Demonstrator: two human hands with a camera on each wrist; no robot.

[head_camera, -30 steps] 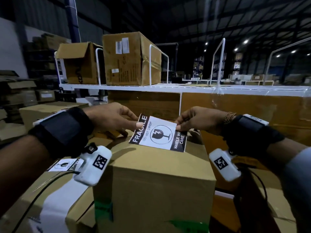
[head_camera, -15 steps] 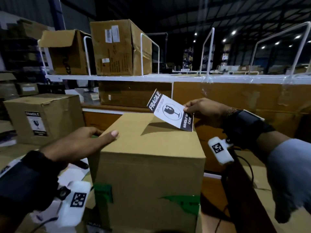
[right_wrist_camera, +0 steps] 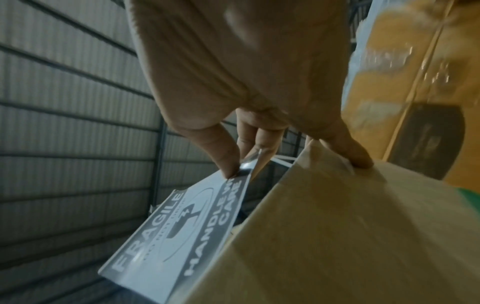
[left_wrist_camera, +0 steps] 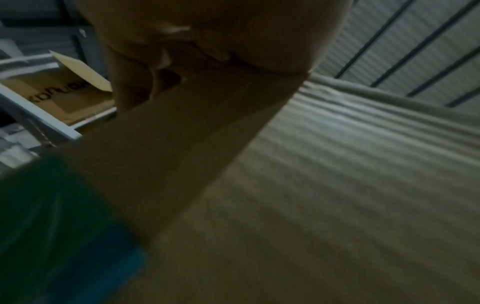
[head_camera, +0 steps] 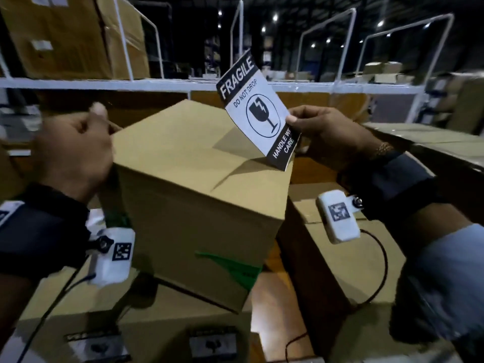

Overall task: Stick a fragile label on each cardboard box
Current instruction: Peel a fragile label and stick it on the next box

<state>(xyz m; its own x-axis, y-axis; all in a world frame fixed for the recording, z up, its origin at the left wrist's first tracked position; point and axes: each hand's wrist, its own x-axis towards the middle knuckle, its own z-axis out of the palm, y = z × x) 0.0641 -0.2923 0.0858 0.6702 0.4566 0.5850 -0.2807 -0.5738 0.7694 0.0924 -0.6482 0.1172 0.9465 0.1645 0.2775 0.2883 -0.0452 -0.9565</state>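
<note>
The cardboard box (head_camera: 199, 184) is now being tipped up off the boxes beneath it, gripped at its left edge by the left hand (head_camera: 76, 153); half a second ago it was standing level. The fragile label (head_camera: 258, 113), not yet stuck, is being pinched by the right hand (head_camera: 324, 137) over the box's top right corner, a finger touching the box. A side face is probably being presented. The left fingers are being hidden behind the box, and the wrist views are blurred.

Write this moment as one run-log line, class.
left hand: grips tilted cardboard box at its left edge | right hand: pinches fragile label, one finger on box | label: not yet stuck
</note>
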